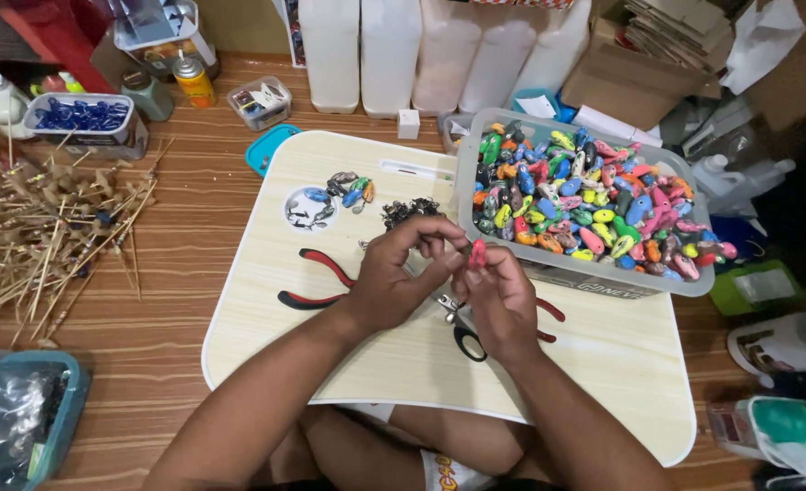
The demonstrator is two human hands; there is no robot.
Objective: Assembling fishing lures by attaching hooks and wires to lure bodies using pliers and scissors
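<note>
Over a light wooden lap table (603, 364), my right hand (498, 300) pinches a small red lure body (478, 253) upright. My left hand (398, 268) meets it from the left, fingertips touching the lure's top, perhaps holding a tiny metal part too small to make out. Red-handled pliers (317, 277) lie under my left wrist. A second tool with black loop handles (467, 344) lies beneath my right hand. A grey bin (594, 273) heaped with several colourful lure bodies stands just right of my hands.
A few finished lures (348, 189), a pile of small dark metal hooks (408, 212) and a round recess with bits (310, 209) lie behind my hands. Bamboo sticks (44, 236) cover the floor at left. White jugs (394, 50), boxes and containers ring the back.
</note>
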